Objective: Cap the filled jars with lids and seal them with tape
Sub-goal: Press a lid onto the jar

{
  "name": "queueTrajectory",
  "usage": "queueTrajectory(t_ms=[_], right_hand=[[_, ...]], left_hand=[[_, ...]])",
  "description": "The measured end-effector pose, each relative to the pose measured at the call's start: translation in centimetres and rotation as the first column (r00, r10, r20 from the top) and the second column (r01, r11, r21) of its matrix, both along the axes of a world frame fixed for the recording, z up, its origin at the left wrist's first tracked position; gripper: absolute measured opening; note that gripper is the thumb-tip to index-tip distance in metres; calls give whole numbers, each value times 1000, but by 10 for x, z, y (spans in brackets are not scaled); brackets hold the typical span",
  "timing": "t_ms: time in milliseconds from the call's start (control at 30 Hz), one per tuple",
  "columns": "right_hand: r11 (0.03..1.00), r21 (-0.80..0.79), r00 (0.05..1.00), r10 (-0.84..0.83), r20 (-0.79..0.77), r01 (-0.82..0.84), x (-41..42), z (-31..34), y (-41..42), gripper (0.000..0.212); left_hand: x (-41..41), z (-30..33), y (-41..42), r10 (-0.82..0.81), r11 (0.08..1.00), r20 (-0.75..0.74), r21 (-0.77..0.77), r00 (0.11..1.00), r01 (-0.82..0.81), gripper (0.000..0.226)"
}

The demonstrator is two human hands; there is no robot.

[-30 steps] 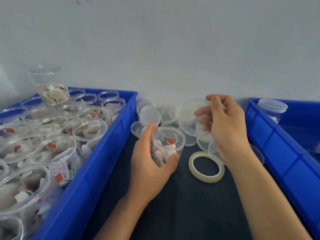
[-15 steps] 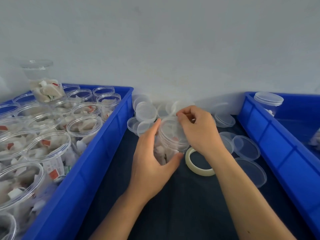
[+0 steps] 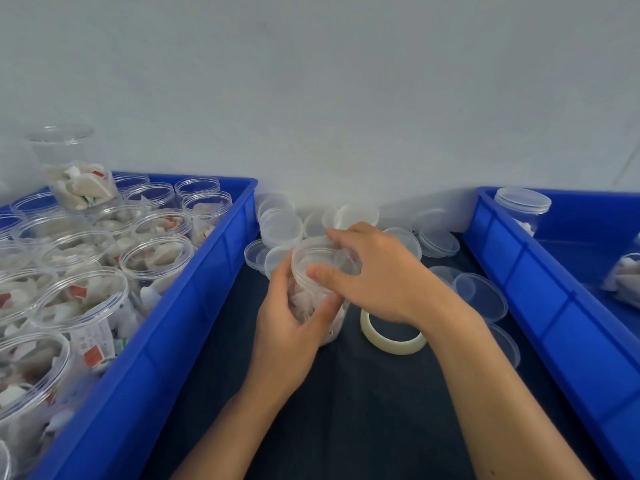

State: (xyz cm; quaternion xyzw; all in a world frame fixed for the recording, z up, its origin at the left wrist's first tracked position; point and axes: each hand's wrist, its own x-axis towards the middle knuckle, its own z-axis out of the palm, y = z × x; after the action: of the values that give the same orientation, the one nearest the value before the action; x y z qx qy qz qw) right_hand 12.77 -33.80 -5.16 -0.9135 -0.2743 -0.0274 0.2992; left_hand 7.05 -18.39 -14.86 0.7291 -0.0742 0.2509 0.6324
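Head view — tape roll (image 3: 393,336) beside jar (image 3: 313,296)

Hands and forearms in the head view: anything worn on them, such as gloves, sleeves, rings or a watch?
Nothing worn. The left hand and right hand are bare, without gloves, rings or watch, and both forearms are uncovered to the frame's lower edge.

Plain pale grey-white wall (image 3: 346,98) behind a dark cloth-covered tabletop (image 3: 363,410), under soft, even light
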Motion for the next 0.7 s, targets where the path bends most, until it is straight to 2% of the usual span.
queueTrajectory(t_ms=[100,267,467,533,600,700], right_hand=[[1000,-15,1000,5,-13,-6,2,-3,-1,80],[999,27,998,34,-51,-33,9,-11,0,73],[956,276,966,156,-205,-96,11,-24,-4,51],[957,271,965,159,-208,-99,12,-25,-3,50],[980,172,977,132,-169,-103,11,-23,-2,60],[991,54,987,124,-102,-119,6,-15,-1,95]], left_hand=[[-1,2,1,64,997,-32,-30,997,-65,90],[-3,3,4,63,997,-18,-34,998,-64,67],[-3,1,6,103,994,-28,-27,994,-104,74],[-3,2,7,111,993,-33,-28,993,-112,74],[-3,3,6,115,993,-40,-26,993,-116,72],[-5,7,2,98,995,-47,-2,994,-98,71]])
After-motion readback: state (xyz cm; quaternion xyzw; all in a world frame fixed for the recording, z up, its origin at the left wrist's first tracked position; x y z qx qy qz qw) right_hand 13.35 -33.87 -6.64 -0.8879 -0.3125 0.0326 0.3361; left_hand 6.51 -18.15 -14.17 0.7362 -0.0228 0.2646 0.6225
